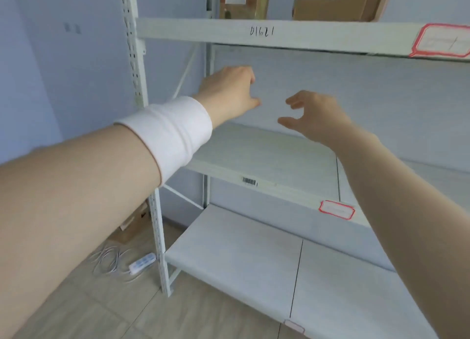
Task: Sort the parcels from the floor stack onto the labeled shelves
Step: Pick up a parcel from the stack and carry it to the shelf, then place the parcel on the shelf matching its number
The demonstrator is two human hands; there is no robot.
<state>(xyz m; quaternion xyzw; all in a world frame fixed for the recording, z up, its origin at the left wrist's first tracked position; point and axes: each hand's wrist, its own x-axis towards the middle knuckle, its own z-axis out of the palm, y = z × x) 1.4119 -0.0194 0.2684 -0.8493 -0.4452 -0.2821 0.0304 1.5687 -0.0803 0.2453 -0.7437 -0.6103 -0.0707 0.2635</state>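
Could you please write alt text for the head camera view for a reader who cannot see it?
A person's left hand and right hand reach over the middle shelf of a white metal rack, neither visibly holding anything. Cardboard parcels stand on the upper shelf; a power strip lies on the floor.
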